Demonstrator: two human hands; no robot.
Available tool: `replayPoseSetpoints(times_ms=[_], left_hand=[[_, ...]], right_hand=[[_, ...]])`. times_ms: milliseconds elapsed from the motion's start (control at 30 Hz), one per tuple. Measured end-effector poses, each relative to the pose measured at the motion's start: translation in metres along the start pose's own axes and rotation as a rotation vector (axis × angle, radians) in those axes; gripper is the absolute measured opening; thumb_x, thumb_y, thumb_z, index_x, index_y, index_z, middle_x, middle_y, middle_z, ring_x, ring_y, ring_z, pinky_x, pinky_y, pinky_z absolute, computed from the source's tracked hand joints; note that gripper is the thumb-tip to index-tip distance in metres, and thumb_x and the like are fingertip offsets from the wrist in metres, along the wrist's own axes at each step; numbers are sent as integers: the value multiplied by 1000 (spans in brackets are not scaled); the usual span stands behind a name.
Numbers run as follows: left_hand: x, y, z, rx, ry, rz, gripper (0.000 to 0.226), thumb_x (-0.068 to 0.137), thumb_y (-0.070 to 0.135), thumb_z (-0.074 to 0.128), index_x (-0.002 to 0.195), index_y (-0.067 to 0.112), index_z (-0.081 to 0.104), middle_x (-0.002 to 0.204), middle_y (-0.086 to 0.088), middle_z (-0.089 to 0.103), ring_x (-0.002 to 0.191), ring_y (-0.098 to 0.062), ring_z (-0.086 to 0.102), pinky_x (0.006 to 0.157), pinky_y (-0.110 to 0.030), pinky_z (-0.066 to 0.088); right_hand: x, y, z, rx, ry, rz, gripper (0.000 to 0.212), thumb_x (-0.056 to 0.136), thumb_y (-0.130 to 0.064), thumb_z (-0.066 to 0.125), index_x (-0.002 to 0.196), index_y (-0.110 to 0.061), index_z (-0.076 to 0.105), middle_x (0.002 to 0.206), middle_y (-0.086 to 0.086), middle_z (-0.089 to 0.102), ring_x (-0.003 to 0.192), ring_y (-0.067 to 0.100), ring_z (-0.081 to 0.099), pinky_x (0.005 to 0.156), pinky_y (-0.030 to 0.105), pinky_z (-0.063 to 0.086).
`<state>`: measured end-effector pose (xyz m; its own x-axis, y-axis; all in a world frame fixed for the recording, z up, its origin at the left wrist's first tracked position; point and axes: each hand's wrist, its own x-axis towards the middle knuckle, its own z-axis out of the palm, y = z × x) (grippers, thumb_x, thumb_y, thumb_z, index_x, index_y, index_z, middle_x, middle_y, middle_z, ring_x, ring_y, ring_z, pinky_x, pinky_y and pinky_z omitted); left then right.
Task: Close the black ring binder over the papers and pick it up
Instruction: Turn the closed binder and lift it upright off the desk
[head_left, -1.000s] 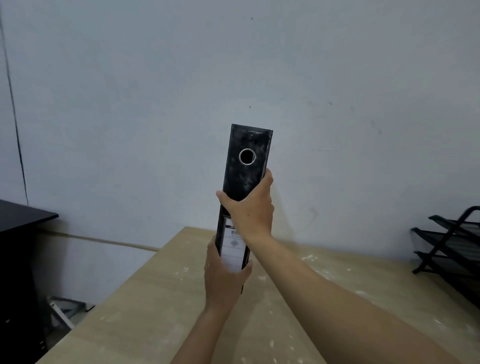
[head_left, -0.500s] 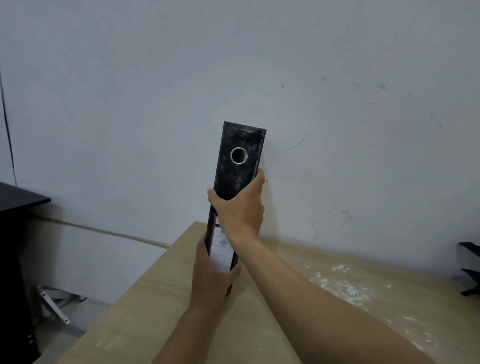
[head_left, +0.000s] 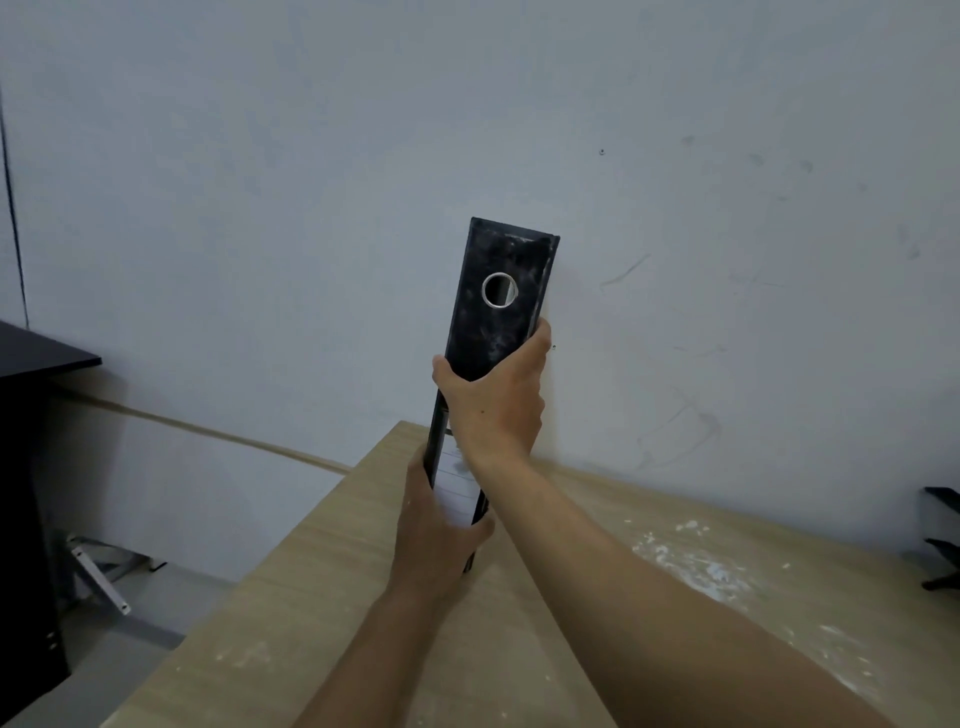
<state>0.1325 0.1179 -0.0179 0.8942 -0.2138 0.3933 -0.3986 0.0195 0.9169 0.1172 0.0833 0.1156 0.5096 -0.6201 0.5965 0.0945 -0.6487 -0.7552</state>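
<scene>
The black ring binder (head_left: 498, 306) is closed and held upright in the air above the table, its scuffed spine with a metal finger hole facing me. A white label shows on the lower spine between my hands. My right hand (head_left: 493, 402) wraps the middle of the spine, thumb on the left edge and fingers on the right. My left hand (head_left: 434, 535) grips the binder's bottom end from the left. The papers inside are hidden.
A light wooden table (head_left: 322, 623) with white dust patches lies below, its left edge running diagonally. A grey wall stands close behind. A black cabinet (head_left: 26, 467) is at the far left, and part of a black wire rack (head_left: 943, 540) at the right edge.
The view has shifted to the left, so the wire rack has slid nearly out of frame. The binder stays upright in both hands with the same grip.
</scene>
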Motion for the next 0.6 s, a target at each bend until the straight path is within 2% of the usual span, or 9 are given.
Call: replayPoseSetpoints(times_ms=[167, 367, 433, 533, 600], left_hand=[[1, 0, -2, 10, -34, -29, 95, 56, 51, 69, 141, 27, 32, 131, 4, 53, 118, -15, 55, 95, -43, 51], [11, -10, -10, 69, -69, -38, 93, 63, 30, 81, 141, 24, 30, 129, 6, 51, 117, -13, 53, 93, -34, 49], [10, -11, -9, 72, -58, -42, 95, 62, 34, 80, 141, 24, 30, 130, 6, 51, 118, -13, 53, 94, -35, 49], [3, -7, -5, 38, -3, -58, 99, 56, 57, 68, 142, 28, 29, 133, 7, 50, 118, -12, 53, 96, -39, 49], [0, -5, -3, 30, 12, -54, 100, 56, 64, 62, 143, 29, 28, 136, 7, 48, 121, -12, 51, 98, -40, 48]], right_hand=[[-1, 1, -5, -20, -25, 23, 104, 72, -46, 76, 146, -26, 7, 150, -2, 34, 125, 28, 50, 94, 48, 48], [2, 0, -2, -29, -42, 41, 107, 71, -50, 76, 146, -24, 4, 154, 0, 28, 133, 29, 43, 99, 51, 45], [2, 0, 0, -30, -56, 32, 108, 71, -51, 76, 147, -24, 4, 155, 0, 27, 133, 28, 43, 100, 49, 44], [0, 2, 3, -40, -88, 35, 110, 70, -53, 76, 147, -25, 3, 156, 0, 27, 134, 27, 41, 101, 47, 44], [-1, 2, 4, -42, -88, 41, 109, 71, -53, 75, 148, -24, 4, 155, 1, 28, 134, 28, 41, 102, 48, 43]])
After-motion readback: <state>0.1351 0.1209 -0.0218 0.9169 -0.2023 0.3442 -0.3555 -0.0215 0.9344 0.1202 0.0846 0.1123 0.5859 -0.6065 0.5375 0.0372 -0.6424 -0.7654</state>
